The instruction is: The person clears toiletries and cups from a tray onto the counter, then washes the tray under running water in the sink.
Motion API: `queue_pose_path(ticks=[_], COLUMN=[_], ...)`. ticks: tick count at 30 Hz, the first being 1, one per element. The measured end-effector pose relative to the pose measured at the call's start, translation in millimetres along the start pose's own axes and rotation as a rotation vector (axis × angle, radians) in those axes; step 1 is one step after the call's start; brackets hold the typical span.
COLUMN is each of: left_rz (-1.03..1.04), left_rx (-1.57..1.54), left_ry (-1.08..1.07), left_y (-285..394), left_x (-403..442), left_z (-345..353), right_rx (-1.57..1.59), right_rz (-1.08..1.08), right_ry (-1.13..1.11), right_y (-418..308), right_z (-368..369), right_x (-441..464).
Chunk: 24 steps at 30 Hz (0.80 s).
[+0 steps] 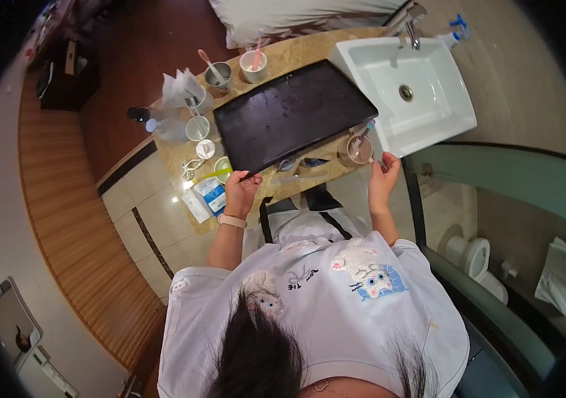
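Observation:
A black rectangular tray [296, 113] with wet-looking marks lies on the marble counter, one end beside the white sink. My left hand [242, 192] grips the tray's near left corner, fingers closed around its edge. A brownish see-through cup [360, 150] with a toothbrush [368, 127] in it stands by the tray's right near corner. My right hand [384, 178] is closed at the cup's handle, thumb and fingers pinched together. Eyeglasses [303, 163] lie just in front of the tray.
The sink [422, 93] with its faucet [413, 34] is at the right. Along the tray's far left side stand a metal cup [219, 78], a white cup [254, 66], a bottle [167, 129] and other cups. A blue-and-white packet [213, 196] lies at the left near edge.

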<state>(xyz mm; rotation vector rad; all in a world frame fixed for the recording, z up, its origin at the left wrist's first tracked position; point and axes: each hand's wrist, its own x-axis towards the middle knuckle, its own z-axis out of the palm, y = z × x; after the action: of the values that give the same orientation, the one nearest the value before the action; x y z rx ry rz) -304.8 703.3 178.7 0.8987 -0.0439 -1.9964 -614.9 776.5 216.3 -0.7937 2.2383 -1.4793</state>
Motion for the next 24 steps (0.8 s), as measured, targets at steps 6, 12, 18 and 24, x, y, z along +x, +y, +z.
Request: queue_pose_path(ticks=[6, 12, 18, 24], left_rz=[0.151, 0.323, 0.321, 0.139], left_rx=[0.124, 0.243, 0.219, 0.224], left_ry=[-0.029, -0.061, -0.047, -0.129], left_y=[-3.5, -37.0, -142.4, -248.8], left_x=[-36.1, -78.9, -86.9, -74.9], left_z=[19.1, 78.6, 114.6, 149.5], right_rx=[0.104, 0.490, 0.983, 1.412], right_rz=[-0.010, 0.059, 0.315, 0.399], right_ry=[0.026, -0.060, -0.434, -0.446], right_y=[-4.4, 4.7, 25.0, 73.9], right_z=[-43.3, -99.9, -199.4, -288.3], right_x=[-8.7, 21.9, 70.0, 120.7])
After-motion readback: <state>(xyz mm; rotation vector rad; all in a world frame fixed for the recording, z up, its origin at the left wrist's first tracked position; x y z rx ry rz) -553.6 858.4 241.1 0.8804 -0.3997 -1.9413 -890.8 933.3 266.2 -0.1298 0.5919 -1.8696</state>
